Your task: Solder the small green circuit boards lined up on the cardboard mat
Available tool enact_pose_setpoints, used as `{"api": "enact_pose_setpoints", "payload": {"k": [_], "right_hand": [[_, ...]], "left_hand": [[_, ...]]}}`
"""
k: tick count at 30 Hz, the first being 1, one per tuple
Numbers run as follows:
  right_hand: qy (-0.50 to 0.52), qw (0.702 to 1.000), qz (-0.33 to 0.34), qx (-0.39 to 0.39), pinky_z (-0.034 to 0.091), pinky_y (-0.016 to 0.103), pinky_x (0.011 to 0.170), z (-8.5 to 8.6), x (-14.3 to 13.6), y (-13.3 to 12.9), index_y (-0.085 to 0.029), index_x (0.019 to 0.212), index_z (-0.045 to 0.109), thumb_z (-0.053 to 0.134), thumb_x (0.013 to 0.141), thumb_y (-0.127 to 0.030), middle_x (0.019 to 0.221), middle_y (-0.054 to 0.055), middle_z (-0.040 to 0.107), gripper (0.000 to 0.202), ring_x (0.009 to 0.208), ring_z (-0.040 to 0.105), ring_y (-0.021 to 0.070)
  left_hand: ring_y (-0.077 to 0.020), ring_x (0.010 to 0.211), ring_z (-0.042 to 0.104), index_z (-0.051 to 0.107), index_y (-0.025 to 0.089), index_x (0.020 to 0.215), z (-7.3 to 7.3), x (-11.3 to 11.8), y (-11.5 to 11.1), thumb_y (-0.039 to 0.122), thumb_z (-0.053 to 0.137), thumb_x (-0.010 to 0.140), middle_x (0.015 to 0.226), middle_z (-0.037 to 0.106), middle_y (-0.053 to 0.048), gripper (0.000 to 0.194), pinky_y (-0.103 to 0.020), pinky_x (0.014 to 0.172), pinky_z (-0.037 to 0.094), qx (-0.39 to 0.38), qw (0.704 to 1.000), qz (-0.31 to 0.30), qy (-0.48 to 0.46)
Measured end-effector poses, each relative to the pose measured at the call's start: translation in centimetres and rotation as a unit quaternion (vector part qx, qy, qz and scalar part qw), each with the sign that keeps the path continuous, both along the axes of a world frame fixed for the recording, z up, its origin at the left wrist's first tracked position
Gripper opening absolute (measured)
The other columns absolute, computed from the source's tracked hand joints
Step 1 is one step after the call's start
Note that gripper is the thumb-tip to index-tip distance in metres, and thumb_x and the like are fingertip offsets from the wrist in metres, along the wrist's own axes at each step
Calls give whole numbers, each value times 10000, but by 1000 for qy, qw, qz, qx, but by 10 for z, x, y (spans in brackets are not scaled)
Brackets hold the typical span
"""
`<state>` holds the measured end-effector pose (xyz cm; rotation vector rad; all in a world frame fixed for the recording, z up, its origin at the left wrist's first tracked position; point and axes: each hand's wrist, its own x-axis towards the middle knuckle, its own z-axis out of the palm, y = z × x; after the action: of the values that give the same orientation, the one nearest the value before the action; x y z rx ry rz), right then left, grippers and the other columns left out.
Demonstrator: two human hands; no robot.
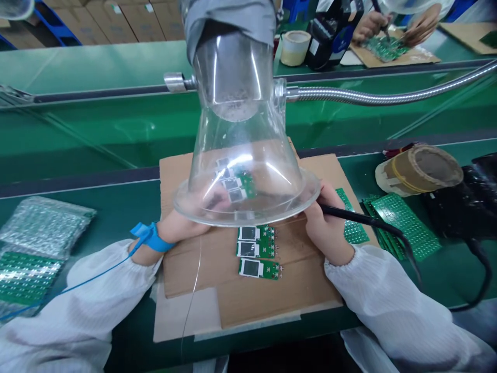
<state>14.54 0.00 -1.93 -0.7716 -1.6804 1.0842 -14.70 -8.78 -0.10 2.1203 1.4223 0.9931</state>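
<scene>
Small green circuit boards with grey screens (pixel 252 268) lie in a column on brown cardboard (pixel 272 305); more show blurrily through the clear fume hood (pixel 240 150). My left hand (pixel 194 217), with a blue wrist strap (pixel 159 238), reaches under the hood's left side beside the boards. Its fingers are blurred by the plastic, and a thin wire (pixel 198 269) hangs below it. My right hand (pixel 326 223) is closed around a tool with a black cable (pixel 365 218), at the hood's right rim; the tool's tip is hidden.
Bubble-wrapped boards (pixel 46 223) lie at left. Green panels (pixel 404 223), a tape roll (pixel 423 168) and a black object (pixel 454 207) stand at right. A metal hose (pixel 361 97) runs from the hood. Across the bench, another person's hands (pixel 421 26) work over a board.
</scene>
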Motion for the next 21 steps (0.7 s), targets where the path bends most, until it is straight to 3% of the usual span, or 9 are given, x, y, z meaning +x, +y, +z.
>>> {"api": "enact_pose_setpoints", "payload": {"k": [4,7,9,15,21], "right_hand": [[1,1000,-6,10,504,264,519,4,-2,0,-255,902,652,672,1065,-487,684,-41,669,284,543,600,124],[-8,1000,-1,19,502,271,518,4,0,-1,-252,888,652,678,1056,-489,701,-31,684,292,549,597,130],[-11,1000,-2,17,490,273,513,4,3,-2,-251,861,644,685,1049,-492,692,-29,673,308,545,589,131],[-5,1000,-15,-26,466,284,505,2,12,-6,-258,870,647,686,1051,-513,613,-42,613,315,512,556,141],[16,999,-11,-34,471,318,525,-2,29,-20,-266,898,663,692,1055,-458,645,-27,631,250,532,576,159]], "left_hand": [[-147,712,557,636,205,860,-3,2,-1,328,568,1087,792,648,-10,267,-292,660,475,1,1000,8,23],[-155,718,580,649,209,860,-4,1,-1,352,577,1090,781,664,-15,280,-297,651,489,1,999,30,36],[-169,732,607,671,212,880,-4,0,-2,361,557,1086,807,683,-33,278,-311,657,519,-4,999,14,51],[-234,957,728,776,256,1167,-7,-2,-10,428,491,1090,1043,798,-77,342,-385,863,629,-50,992,-77,91],[-257,963,754,797,245,1217,-9,-2,-12,376,540,1071,1057,811,-84,324,-394,904,617,-2,986,-59,157]]}}
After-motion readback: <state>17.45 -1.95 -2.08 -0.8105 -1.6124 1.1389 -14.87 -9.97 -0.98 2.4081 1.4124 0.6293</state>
